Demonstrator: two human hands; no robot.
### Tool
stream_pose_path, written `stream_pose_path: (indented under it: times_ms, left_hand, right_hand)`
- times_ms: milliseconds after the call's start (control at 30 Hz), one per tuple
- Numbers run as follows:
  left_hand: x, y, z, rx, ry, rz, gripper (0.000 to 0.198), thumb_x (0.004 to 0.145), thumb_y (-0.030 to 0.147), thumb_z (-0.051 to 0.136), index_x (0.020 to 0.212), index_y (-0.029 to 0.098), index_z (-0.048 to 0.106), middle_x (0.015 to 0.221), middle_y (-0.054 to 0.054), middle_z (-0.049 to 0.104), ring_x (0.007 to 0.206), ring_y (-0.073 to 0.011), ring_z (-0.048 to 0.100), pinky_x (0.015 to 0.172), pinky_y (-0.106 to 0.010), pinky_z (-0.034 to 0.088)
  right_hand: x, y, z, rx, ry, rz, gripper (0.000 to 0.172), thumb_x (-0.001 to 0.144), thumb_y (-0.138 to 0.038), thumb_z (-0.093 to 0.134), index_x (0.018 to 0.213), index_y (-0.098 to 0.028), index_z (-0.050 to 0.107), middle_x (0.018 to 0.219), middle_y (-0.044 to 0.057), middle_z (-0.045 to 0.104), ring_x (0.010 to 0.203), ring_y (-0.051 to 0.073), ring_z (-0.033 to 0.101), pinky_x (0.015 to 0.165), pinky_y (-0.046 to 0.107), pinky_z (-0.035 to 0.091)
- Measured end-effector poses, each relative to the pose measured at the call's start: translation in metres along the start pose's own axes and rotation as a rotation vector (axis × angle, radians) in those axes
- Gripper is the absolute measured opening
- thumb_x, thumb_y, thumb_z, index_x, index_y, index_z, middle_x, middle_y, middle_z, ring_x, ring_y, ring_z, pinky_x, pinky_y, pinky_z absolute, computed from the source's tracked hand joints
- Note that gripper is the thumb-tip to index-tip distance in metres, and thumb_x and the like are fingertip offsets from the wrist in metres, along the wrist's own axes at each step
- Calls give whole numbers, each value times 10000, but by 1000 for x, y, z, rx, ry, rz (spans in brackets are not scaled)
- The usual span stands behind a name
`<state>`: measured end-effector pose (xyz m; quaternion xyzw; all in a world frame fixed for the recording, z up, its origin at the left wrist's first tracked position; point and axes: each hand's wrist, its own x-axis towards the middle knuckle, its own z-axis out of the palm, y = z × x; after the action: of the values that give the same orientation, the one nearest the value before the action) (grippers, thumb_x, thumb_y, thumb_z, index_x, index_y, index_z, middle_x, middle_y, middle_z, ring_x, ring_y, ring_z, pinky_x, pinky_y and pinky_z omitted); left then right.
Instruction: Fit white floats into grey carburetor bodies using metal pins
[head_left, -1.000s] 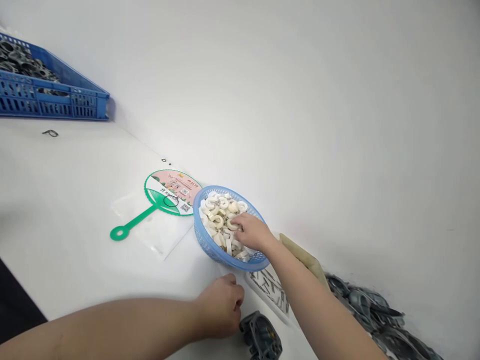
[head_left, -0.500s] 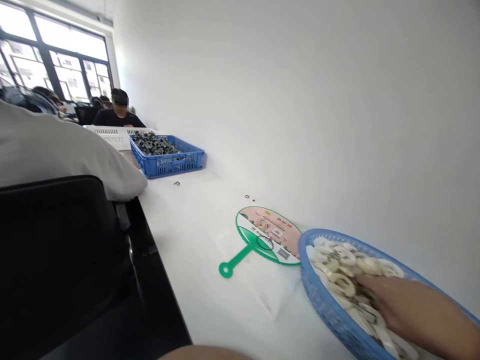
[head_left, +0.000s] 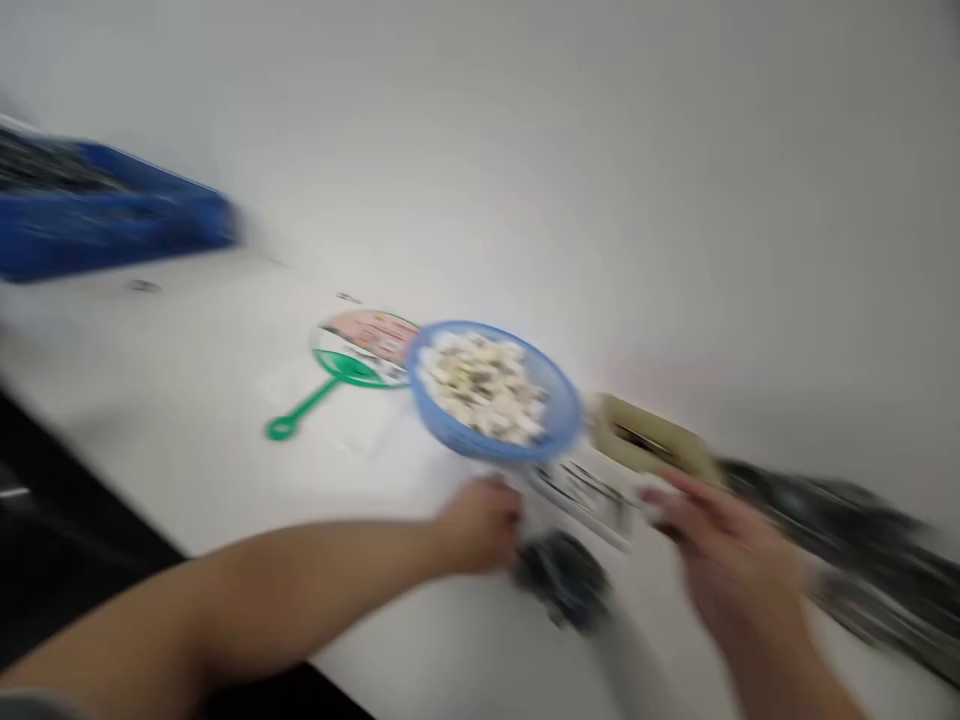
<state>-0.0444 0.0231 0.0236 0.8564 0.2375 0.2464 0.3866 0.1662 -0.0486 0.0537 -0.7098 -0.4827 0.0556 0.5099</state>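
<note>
small white piece (head_left: 654, 487) is up at the fingertips of the right hand (head_left: 731, 545), smeared enough that i can't call its shape. the dark part (head_left: 564, 578) (chunky, also blurry) sits on the white tabletop (head_left: 465, 650) right by the left hand (head_left: 480, 522); can't tell if they touch.

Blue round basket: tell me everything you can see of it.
The blue basket is a shallow, open bowl with a raised rim, plastic by its look. It holds a heap of white and cream pieces, too blurred to tell apart. It stands on the white table; its left rim meets or overlaps the green-edged fan, I cannot tell which. Neither hand is in it: the left hand is just nearer the camera, the right hand off to the right.
</note>
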Motion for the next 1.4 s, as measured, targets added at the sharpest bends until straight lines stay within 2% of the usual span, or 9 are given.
stream_pose_path:
  times_ms: [100,167,300,567,733,900,1133,1233,1400]
  left_hand:
    - [4,-7,28,-105,41,49,215,669,-51,460,592,140,522,680,-24,482,684,-149,473,661,-303,407]
    - [5,-13,33,-136,72,54,227,632,-53,424,580,154,498,665,-12,464,648,-139,449,622,-286,376]
    - [-4,-13,26,-123,107,9,191,620,-10,421,577,169,473,643,12,470,606,-118,443,572,-248,360]
    - [-21,3,30,-186,75,-76,108,619,75,464,571,169,482,643,25,477,569,-97,432,519,-222,345]
    - [-23,8,34,-221,23,-186,194,700,281,574,577,174,469,580,40,447,538,-95,396,491,-224,321]
    - [-24,9,34,-194,26,-200,272,706,374,607,578,176,470,580,40,453,540,-99,408,498,-232,333]
    - [-25,13,31,-118,3,-141,260,709,379,610,585,180,497,647,19,507,572,-113,459,531,-250,371]
    - [-24,12,30,-111,11,-164,261,712,384,603,580,181,505,629,20,514,570,-116,465,524,-248,370]
    - [-22,10,26,-103,34,-195,264,704,404,598,580,186,513,611,23,533,569,-123,475,514,-250,365]
  right_hand:
    - [-52,2,-44,196,15,178,339,732,-419,646,986,-196,631,799,62,691,737,206,650,674,351,522]
    - [-70,3,-44,340,-23,206,341,677,-320,694,992,-197,646,839,63,698,787,209,649,705,347,512]
    - [-87,5,-30,369,-81,136,407,639,-193,658,1045,-216,637,879,50,699,808,205,644,696,328,499]
    - [-94,14,-32,167,5,199,366,659,-242,643,1020,-191,670,846,65,700,799,223,644,731,356,494]
    - [-95,8,-30,152,18,184,385,673,-336,647,1032,-199,669,869,61,692,849,235,631,776,370,483]
    - [-94,4,-21,26,-102,230,362,698,-384,633,1000,-192,687,862,59,690,828,223,627,827,376,477]
    - [-94,9,-19,103,-246,286,321,736,-380,600,975,-184,689,938,55,693,871,223,629,821,352,485]
    - [-97,5,-19,96,-232,296,308,732,-387,609,947,-185,697,921,57,693,849,223,627,797,343,487]
    - [-102,-6,-16,64,-177,332,281,699,-412,627,812,-165,699,687,32,648,651,172,567,627,288,452]
